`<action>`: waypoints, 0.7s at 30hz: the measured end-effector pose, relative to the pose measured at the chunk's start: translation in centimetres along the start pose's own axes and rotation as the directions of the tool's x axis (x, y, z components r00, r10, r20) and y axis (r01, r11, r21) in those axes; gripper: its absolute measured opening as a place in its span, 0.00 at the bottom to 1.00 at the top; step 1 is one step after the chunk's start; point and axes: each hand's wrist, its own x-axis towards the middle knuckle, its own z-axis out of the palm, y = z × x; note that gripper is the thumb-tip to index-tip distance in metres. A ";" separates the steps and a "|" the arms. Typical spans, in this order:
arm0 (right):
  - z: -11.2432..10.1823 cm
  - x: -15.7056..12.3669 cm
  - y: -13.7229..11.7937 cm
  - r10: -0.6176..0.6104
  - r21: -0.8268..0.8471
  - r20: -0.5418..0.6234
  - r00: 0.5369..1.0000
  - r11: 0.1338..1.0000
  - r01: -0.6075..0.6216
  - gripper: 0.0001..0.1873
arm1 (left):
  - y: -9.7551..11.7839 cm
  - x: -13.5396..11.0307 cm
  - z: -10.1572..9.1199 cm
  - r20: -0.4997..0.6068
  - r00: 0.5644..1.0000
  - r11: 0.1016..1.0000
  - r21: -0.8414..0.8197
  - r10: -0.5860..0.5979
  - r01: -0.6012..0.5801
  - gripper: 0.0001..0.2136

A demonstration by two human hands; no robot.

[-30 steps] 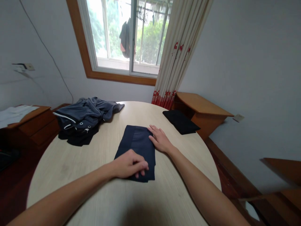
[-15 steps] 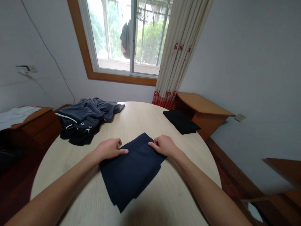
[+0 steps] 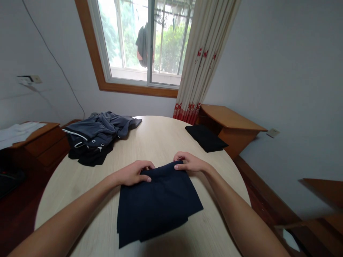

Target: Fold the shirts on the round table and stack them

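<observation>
A folded dark navy cloth garment [image 3: 158, 203] is in front of me over the round table, its layers uneven along the near edge. At its far left corner my left hand [image 3: 136, 174] pinches the edge, thumb on top and fingers behind. My right hand [image 3: 190, 162] grips the far right corner the same way. Which kind of garment it is, the folds do not show. Farther off on the right lies a flat, folded black cloth [image 3: 206, 138]. A crumpled pile of grey-blue and black clothes [image 3: 102, 130] with white trim lies at the far left.
The pale round table [image 3: 158, 142] carries all the cloth. Beyond its right edge stands a wooden desk [image 3: 233, 119]; on the left is a wooden cabinet [image 3: 40, 142] with white cloth on top. A curtain [image 3: 200, 64] hangs beside the window [image 3: 139, 46].
The navy garment has turned, so its far edge now runs nearly straight across between my hands. My left hand has shifted slightly right, and my right hand has moved to the far right corner.
</observation>
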 end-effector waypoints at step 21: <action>-22.4 4.6 3.4 0.145 0.099 -0.942 0.302 0.982 -0.163 0.11 | -8.3 1.1 -2.0 -0.559 0.798 0.965 -0.019 -0.226 0.260 0.26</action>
